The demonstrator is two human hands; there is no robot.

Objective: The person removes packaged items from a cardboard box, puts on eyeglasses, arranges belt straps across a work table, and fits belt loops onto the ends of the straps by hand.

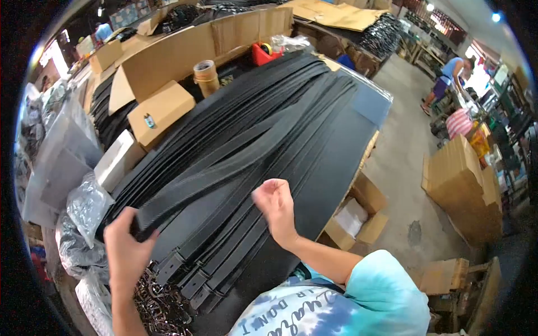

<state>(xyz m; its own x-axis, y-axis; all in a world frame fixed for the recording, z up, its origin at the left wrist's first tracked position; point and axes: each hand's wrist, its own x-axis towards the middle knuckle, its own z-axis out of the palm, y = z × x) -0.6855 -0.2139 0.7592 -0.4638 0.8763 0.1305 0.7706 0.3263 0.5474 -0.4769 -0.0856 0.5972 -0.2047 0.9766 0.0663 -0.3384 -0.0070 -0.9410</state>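
My left hand is pinching the near end of a black strap between thumb and fingers; the strap is curving away across a dark flat surface. My right hand is hovering over a row of buckled belts, its fingers curling toward the thumb, but I cannot tell whether it is gripping anything. Shiny metal pieces are lying heaped near my left wrist. Beyond, a thick bundle of dark straps is stretching past an open cardboard box.
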